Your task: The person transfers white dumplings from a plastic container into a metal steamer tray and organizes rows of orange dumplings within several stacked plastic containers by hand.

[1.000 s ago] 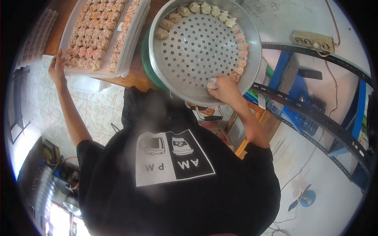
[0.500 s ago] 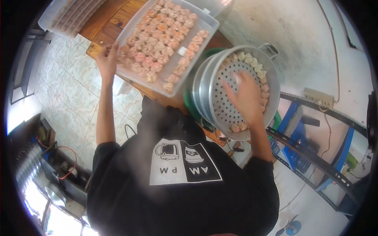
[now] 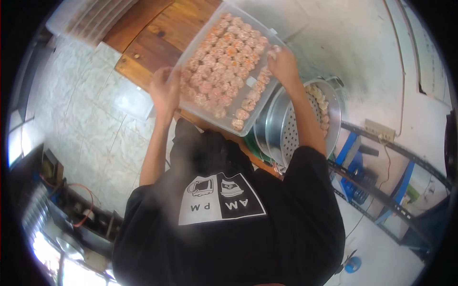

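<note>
My left hand (image 3: 164, 90) grips the near left edge of a clear plastic tray (image 3: 206, 118), which tilts over the wooden table. Rows of small pinkish dumplings (image 3: 217, 71) fill most of the tray, with a single column (image 3: 258, 89) set apart along its right side. At the far end of that column, the closed fingers of my right hand (image 3: 285, 66) are on a dumpling (image 3: 274, 51). Below my right forearm stands a metal steamer pot (image 3: 335, 112) with a perforated base (image 3: 289, 136). Dumplings (image 3: 318, 97) line its right inner wall; my forearm hides part of it.
Stacked clear containers (image 3: 88, 21) stand at the far left of the wooden table (image 3: 152, 45). Something green (image 3: 253, 145) shows beneath the steamer. A dark metal rack (image 3: 381, 183) is at the right, and a power strip (image 3: 380, 129) is on the wall.
My right hand has moved from inside the steamer to the far right of the tray. The tray and my left hand have shifted rightward, and the tray now overlaps the steamer's left side.
</note>
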A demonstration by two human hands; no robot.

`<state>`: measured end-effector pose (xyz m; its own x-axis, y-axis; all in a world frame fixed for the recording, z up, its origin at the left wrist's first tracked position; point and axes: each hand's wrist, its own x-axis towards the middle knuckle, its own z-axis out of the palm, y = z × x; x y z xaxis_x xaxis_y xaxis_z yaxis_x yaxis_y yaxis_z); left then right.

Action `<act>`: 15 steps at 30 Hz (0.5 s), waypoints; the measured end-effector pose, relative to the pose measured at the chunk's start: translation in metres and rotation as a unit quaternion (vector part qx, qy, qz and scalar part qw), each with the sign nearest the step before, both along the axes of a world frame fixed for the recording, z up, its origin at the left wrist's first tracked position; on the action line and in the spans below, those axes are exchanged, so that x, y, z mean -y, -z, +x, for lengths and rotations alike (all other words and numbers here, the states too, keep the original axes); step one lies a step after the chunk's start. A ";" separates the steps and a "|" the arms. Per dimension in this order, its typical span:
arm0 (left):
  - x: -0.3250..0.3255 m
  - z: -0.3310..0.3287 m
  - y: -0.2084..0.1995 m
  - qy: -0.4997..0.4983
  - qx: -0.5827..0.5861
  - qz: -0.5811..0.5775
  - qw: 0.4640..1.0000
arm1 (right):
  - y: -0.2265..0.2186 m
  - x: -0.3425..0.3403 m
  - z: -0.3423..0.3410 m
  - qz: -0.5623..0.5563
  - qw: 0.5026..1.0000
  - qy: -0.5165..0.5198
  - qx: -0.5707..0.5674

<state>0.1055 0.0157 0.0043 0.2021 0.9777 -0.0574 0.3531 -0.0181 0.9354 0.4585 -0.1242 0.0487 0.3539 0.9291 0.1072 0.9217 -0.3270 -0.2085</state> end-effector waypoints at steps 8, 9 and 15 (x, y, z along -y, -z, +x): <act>-0.002 -0.004 0.010 0.005 0.003 0.047 0.999 | -0.037 0.238 -0.049 -0.079 0.960 0.256 0.079; 0.000 0.002 0.005 0.004 -0.010 0.031 0.999 | -0.004 0.288 -0.047 -0.180 0.942 0.284 -0.011; -0.011 -0.005 0.019 0.014 -0.011 0.024 1.000 | 0.006 0.339 -0.063 -0.151 0.961 0.194 -0.127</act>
